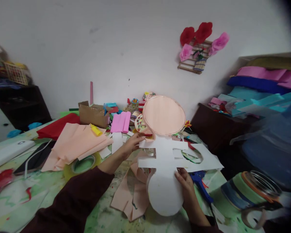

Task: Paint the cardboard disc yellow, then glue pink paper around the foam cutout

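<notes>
A white paper cutout (163, 186) with a round lower part and barred arms is held up over the table. Its round upper part is covered with peach paper (164, 115). My right hand (186, 185) grips the lower round part at its right edge, fingers closed on it. My left hand (133, 143), in a dark maroon sleeve, pinches the cutout's left arm near the peach circle.
Peach paper sheets (75, 144) and scraps (133, 194) lie on the green-stained table (38, 194). A tape roll (83, 164), pink paper (121, 122), a cardboard box (93, 115), a blue glue gun (200, 181) and a jar (252, 191) surround it. Paper flowers (201, 35) hang on the wall.
</notes>
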### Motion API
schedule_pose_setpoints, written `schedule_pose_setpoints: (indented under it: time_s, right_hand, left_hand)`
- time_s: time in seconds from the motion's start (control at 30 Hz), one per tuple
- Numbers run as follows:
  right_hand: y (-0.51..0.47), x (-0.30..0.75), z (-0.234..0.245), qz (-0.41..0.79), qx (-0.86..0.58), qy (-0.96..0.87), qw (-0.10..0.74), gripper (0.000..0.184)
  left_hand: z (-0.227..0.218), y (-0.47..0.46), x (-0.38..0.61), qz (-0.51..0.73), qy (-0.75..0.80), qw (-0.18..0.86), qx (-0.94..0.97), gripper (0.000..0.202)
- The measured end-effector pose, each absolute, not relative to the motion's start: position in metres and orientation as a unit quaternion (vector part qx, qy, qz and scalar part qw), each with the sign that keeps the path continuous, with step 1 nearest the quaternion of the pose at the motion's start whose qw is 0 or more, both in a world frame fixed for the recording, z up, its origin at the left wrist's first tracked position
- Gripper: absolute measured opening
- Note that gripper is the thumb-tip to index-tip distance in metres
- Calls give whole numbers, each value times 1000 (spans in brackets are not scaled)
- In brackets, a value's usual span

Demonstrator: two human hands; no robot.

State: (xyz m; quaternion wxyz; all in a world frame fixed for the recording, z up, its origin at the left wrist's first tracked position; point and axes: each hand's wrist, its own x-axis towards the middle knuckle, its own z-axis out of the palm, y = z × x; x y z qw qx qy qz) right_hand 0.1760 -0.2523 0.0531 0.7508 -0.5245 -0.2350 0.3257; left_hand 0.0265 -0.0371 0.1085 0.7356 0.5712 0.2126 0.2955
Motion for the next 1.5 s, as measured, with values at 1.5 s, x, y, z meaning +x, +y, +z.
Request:
schedule_pose_setpoints:
  time_s: [1.5]
  right_hand:
    - [-234, 96, -12, 134, -539, -224, 801, 63]
  left_hand:
    - [119, -69, 10, 456, 185, 4, 871, 34]
